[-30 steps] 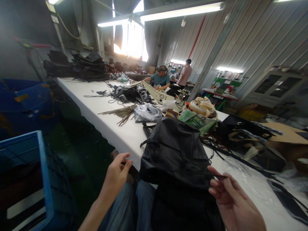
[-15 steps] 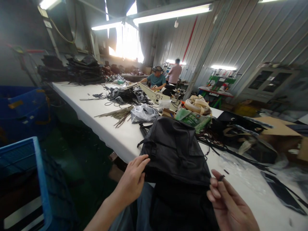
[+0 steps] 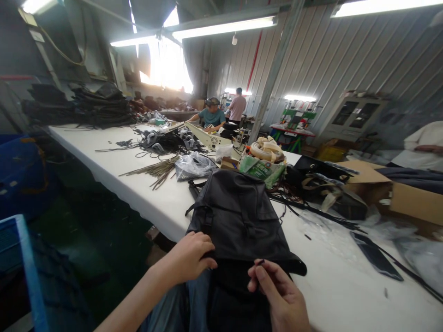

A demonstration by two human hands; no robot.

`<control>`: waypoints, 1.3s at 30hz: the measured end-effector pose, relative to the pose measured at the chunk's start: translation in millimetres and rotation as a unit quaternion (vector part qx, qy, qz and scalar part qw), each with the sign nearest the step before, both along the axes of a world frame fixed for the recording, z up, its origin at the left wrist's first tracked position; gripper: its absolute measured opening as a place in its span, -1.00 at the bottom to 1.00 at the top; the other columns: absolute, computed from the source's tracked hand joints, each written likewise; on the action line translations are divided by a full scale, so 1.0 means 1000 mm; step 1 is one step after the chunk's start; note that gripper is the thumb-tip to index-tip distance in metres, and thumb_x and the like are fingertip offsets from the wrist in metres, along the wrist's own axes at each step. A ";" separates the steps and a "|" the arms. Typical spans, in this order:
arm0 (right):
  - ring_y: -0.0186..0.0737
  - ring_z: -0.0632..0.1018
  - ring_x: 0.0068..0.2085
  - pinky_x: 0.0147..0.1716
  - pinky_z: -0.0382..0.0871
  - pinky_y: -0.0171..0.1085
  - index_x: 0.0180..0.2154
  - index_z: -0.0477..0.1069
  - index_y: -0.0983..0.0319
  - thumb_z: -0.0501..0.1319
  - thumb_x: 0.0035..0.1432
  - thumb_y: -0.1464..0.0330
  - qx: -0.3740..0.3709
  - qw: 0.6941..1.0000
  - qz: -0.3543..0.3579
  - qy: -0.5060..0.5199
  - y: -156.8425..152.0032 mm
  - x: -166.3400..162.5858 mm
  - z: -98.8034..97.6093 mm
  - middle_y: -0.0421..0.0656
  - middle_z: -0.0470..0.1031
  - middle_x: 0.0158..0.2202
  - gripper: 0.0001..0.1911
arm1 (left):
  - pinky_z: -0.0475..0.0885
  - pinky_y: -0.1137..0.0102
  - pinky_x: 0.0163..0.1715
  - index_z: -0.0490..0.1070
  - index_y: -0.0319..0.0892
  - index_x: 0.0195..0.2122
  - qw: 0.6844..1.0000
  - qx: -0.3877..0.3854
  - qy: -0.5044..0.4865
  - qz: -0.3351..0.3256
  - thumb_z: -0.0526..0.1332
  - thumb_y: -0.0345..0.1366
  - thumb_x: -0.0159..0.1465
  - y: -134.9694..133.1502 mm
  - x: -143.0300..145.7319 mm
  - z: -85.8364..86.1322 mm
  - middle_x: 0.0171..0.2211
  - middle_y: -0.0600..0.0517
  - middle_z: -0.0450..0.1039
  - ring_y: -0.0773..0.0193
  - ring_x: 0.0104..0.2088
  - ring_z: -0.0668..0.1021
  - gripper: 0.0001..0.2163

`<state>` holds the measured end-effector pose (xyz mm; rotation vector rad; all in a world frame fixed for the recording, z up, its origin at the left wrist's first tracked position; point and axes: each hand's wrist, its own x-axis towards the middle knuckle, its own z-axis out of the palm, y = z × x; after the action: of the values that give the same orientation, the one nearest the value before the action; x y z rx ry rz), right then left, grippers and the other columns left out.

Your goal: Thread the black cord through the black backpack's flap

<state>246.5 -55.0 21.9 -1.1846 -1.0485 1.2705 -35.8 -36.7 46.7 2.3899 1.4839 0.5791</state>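
Observation:
A black backpack (image 3: 238, 216) lies on the white table (image 3: 145, 184), its lower end hanging over the near edge onto my lap. My left hand (image 3: 190, 256) is closed on the backpack's lower left edge. My right hand (image 3: 277, 293) hovers at the lower middle of the bag, fingers pinched on a small dark piece (image 3: 260, 262) that I cannot name.
Behind the bag lie a clear plastic bag (image 3: 194, 166), a bundle of thin sticks (image 3: 155, 168), a green packet (image 3: 259, 170), black straps and bags (image 3: 321, 184), and a cardboard box (image 3: 394, 189). A blue crate (image 3: 20, 258) stands at left. Two people work at the far end.
My left hand has moved right from beside my knee and closed on the bag's edge. My right hand has shifted left toward the bag's middle. The view has turned right.

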 end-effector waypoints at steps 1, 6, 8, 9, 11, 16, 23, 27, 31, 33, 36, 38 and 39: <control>-0.20 0.65 -0.38 -0.29 0.63 -0.30 -0.08 0.69 0.23 0.60 0.15 -0.04 0.008 1.000 0.009 -0.003 0.000 -0.002 0.000 -0.06 0.73 -0.27 -0.47 | 0.49 0.20 -0.06 0.66 -0.06 -0.14 1.000 0.005 0.007 -0.003 0.47 -0.25 0.42 -0.003 -0.001 -0.001 -0.12 -0.02 0.72 0.01 -0.07 0.71 -0.94; -0.21 0.59 -0.46 -0.40 0.52 -0.29 -0.15 0.70 0.23 0.50 0.24 -0.09 0.015 0.993 0.085 -0.075 0.000 -0.018 -0.003 -0.11 0.66 -0.39 -0.50 | 0.47 0.17 -0.15 0.60 -0.13 -0.20 0.998 0.037 0.047 0.014 0.19 -0.40 0.55 -0.006 0.000 -0.012 -0.22 -0.08 0.67 0.00 -0.18 0.68 -0.79; -0.17 0.60 -0.43 -0.40 0.48 -0.28 -0.20 0.70 0.22 0.43 0.31 -0.07 0.033 0.981 0.123 -0.146 0.001 -0.030 -0.006 -0.12 0.64 -0.42 -0.54 | 0.48 0.15 -0.17 0.57 -0.14 -0.24 0.997 0.051 0.048 0.030 0.12 -0.40 0.57 -0.002 0.003 -0.017 -0.27 -0.10 0.65 -0.02 -0.22 0.67 -0.73; -0.14 0.61 -0.40 -0.39 0.47 -0.27 -0.23 0.70 0.21 0.39 0.35 -0.03 0.049 0.972 0.133 -0.186 0.002 -0.037 -0.007 -0.11 0.64 -0.42 -0.57 | 0.49 0.15 -0.17 0.56 -0.14 -0.25 0.997 0.059 0.043 0.039 0.11 -0.40 0.58 0.000 0.004 -0.018 -0.28 -0.10 0.65 -0.02 -0.23 0.67 -0.72; -0.09 0.65 -0.37 -0.37 0.44 -0.25 -0.29 0.69 0.19 0.29 0.41 0.05 0.081 0.955 0.133 -0.251 0.006 -0.053 -0.009 -0.09 0.68 -0.39 -0.61 | 0.52 0.16 -0.17 0.57 -0.12 -0.25 0.995 0.073 0.026 0.055 0.09 -0.39 0.58 0.004 0.007 -0.019 -0.30 -0.10 0.66 -0.01 -0.23 0.69 -0.70; -0.07 0.68 -0.41 -0.42 0.34 -0.24 -0.39 0.67 0.17 0.25 0.36 0.22 0.096 0.942 0.107 -0.303 0.024 -0.081 -0.017 -0.05 0.72 -0.41 -0.68 | 0.56 0.20 -0.19 0.65 -0.06 -0.23 0.993 0.098 -0.014 0.062 0.12 -0.36 0.56 0.007 0.008 -0.017 -0.32 -0.09 0.69 0.02 -0.27 0.70 -0.69; -0.16 0.59 -0.46 -0.43 0.25 -0.27 -0.46 0.58 0.18 0.26 0.36 0.22 0.103 0.942 0.088 -0.307 0.029 -0.091 -0.023 -0.07 0.67 -0.46 -0.66 | 0.63 0.17 -0.14 0.72 -0.01 -0.13 0.991 0.108 -0.054 0.064 0.13 -0.32 0.57 -0.001 0.005 -0.025 -0.29 -0.11 0.72 0.00 -0.22 0.74 -0.69; -0.22 0.51 -0.48 -0.45 0.21 -0.28 -0.46 0.55 0.19 0.23 0.43 0.12 0.096 0.947 0.084 -0.295 0.028 -0.093 -0.027 -0.12 0.61 -0.50 -0.56 | 0.65 0.16 -0.12 0.74 -0.01 -0.13 0.989 0.108 -0.078 0.070 0.15 -0.32 0.56 -0.002 0.006 -0.027 -0.30 -0.11 0.73 0.00 -0.22 0.74 -0.69; -0.25 0.49 -0.50 -0.47 0.17 -0.29 -0.45 0.54 0.19 0.21 0.45 0.07 0.087 0.953 0.073 -0.281 0.029 -0.096 -0.030 -0.15 0.59 -0.51 -0.52 | 0.66 0.14 -0.11 0.74 -0.02 -0.14 0.987 0.107 -0.094 0.076 0.16 -0.32 0.55 -0.002 0.008 -0.025 -0.28 -0.12 0.74 -0.01 -0.22 0.74 -0.70; -0.24 0.52 -0.50 -0.48 0.18 -0.30 -0.43 0.56 0.19 0.21 0.46 0.05 0.083 0.956 0.070 -0.272 0.029 -0.099 -0.032 -0.13 0.62 -0.50 -0.51 | 0.66 0.13 -0.11 0.74 -0.02 -0.14 0.986 0.106 -0.101 0.079 0.16 -0.31 0.55 -0.003 0.009 -0.025 -0.27 -0.12 0.75 -0.01 -0.22 0.74 -0.70; -0.22 0.55 -0.49 -0.50 0.23 -0.32 -0.41 0.59 0.19 0.22 0.44 0.03 0.079 0.960 0.067 -0.260 0.028 -0.103 -0.034 -0.12 0.66 -0.48 -0.52 | 0.67 0.13 -0.09 0.74 -0.02 -0.12 0.985 0.103 -0.113 0.083 0.17 -0.30 0.55 -0.004 0.008 -0.027 -0.25 -0.12 0.75 0.00 -0.20 0.74 -0.71; -0.22 0.57 -0.49 -0.49 0.27 -0.33 -0.40 0.61 0.19 0.24 0.43 0.04 0.077 0.962 0.060 -0.256 0.028 -0.104 -0.035 -0.11 0.67 -0.46 -0.54 | 0.67 0.13 -0.08 0.75 -0.02 -0.11 0.984 0.100 -0.121 0.088 0.17 -0.30 0.55 -0.006 0.007 -0.030 -0.24 -0.12 0.76 0.00 -0.19 0.74 -0.71; -0.21 0.57 -0.48 -0.48 0.28 -0.33 -0.39 0.62 0.20 0.24 0.43 0.04 0.078 0.963 0.056 -0.253 0.027 -0.103 -0.036 -0.10 0.68 -0.45 -0.54 | 0.67 0.12 -0.07 0.75 -0.02 -0.11 0.983 0.097 -0.125 0.092 0.17 -0.31 0.55 -0.006 0.007 -0.031 -0.23 -0.12 0.76 0.00 -0.19 0.74 -0.71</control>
<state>143.0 -27.7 -14.5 -1.3781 -1.5786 0.9634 -29.0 -42.6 16.1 2.2254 1.6078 1.0701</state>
